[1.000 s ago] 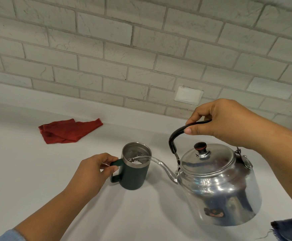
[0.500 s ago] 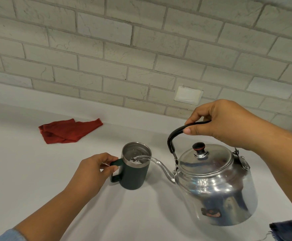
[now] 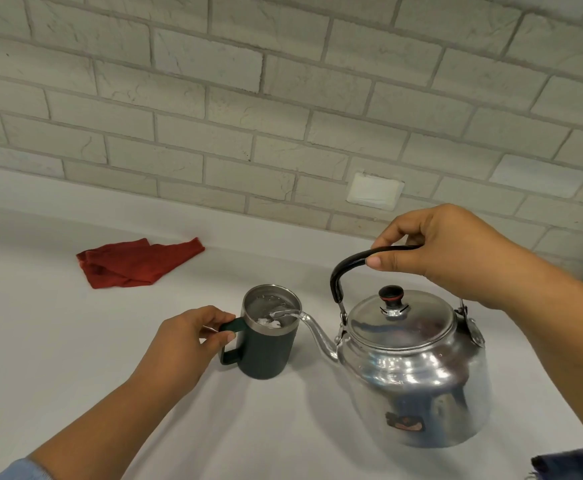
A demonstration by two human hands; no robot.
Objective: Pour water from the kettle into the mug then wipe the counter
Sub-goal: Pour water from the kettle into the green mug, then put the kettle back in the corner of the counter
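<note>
Kettle (image 3: 411, 368) now sits lower and closer to mug (image 3: 269, 337) than 1 s ago; tilt eased slightly, spout (image 3: 312, 329) tip over mug rim. Water visible inside mug w/ white splash under spout, so pour is running. Level can't be read exactly; looks well up the wall.

Your R hand (image 3: 446, 251) is closed round kettle handle (image 3: 363, 259), carrying it above counter (image 3: 75, 358), just right of mug. Your L hand (image 3: 186, 344) is closed on mug handle, steadying; mug upright on counter.

Judgement: pour near its end. Watch the level, tip kettle back before rim.

Cloth (image 3: 137, 261) lies behind and left of mug, well apart, untouched. Wipe step not begun. No spill seen around mug base. Dark fabric (image 3: 567, 467) at frame corner, right of kettle; unclear what.
</note>
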